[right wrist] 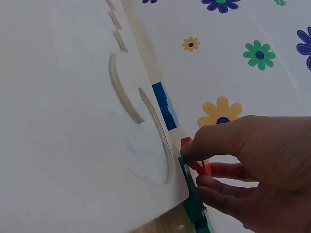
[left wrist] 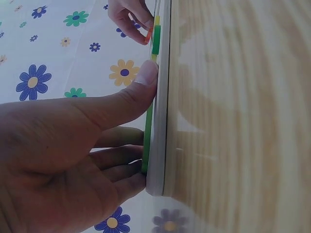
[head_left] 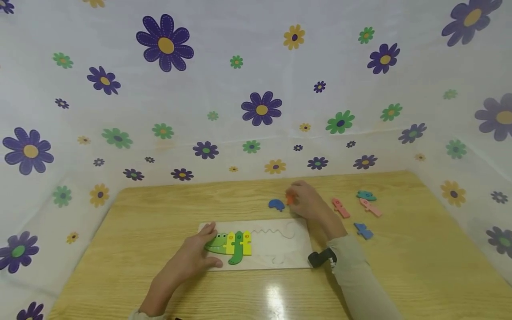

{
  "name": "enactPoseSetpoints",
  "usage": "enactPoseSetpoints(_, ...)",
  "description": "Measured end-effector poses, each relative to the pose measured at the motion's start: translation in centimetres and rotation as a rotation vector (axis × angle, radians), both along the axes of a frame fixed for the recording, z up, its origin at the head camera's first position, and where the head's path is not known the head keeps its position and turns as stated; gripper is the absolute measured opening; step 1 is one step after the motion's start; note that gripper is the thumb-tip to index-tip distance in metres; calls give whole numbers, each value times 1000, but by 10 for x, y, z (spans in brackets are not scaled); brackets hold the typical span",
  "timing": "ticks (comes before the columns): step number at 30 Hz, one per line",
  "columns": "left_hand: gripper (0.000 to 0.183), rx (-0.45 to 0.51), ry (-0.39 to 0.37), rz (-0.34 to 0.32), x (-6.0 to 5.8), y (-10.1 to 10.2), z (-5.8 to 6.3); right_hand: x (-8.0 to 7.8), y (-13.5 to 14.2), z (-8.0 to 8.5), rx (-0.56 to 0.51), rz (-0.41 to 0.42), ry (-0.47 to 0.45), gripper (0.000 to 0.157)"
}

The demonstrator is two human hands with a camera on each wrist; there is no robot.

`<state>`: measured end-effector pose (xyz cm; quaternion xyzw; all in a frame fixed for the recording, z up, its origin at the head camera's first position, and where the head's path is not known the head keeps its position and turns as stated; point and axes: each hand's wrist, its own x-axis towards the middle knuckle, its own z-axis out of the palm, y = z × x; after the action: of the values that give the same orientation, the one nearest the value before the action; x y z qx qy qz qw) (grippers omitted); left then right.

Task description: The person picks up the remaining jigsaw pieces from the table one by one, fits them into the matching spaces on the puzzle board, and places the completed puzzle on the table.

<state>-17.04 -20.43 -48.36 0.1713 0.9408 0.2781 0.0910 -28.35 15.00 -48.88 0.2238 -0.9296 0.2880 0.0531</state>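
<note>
Right hand (head_left: 307,201) pinches orange piece (head_left: 290,198); lift it clear of blue piece (head_left: 276,204) while left hand (head_left: 194,252), fingers spread, steadies puzzle board (head_left: 266,244).

Showed green, yellow on crocodile pieces (head_left: 238,243) | orange on small piece (head_left: 289,198) | cream on board (head_left: 276,245) | tan woodgrain on desk (head_left: 160,209) | purple, green, yellow flowers (head_left: 262,110) on white cloth (head_left: 216,26)

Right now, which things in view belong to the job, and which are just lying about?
Belongs to the job:
puzzle board, touched by the left hand
crocodile head and three numbered pieces, set in it
orange piece, in the right hand
loose: two blue pieces, red piece, pink piece, teal piece, green piece

Not part of it:
flowered cloth
wooden table
</note>
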Motion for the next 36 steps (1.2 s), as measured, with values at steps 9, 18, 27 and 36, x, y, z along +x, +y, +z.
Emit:
enactPoseSetpoints(9,89,-16,-25,-8,0,4,-3,11,10,-1,-56,-24,-9,36)
enactPoseSetpoints(18,86,-26,-28,-15,-1,2,4,21,19,4,-202,-59,-59,39)
enactPoseSetpoints(27,87,-49,-25,-11,1,-5,3,35,34,11,-275,-50,-45,37)
enactPoseSetpoints(36,87,-26,-39,-3,-2,1,3,51,59,25,-323,-80,-76,38)
